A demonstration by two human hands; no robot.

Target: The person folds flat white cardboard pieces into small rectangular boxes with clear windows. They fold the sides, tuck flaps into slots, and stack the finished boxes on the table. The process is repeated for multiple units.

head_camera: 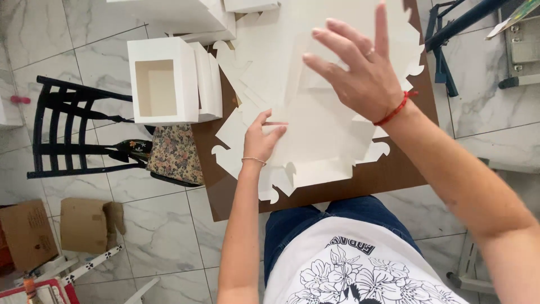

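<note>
Flat white box blanks, frame centre, on brown surface (388, 174).
Left hand (263, 138) presses top blank (320, 135), fingers flat, ungripping; right hand (360, 67) hovers, fingers spread, empty. Assembled box (163, 79) upper left.

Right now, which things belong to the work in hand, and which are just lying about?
In hand:
left hand pressing the flat white box blank
right hand raised above it
stack of flat blanks
folded white box
brown table

Lying about:
black chair
floral cloth
brown cardboard on the floor
</note>
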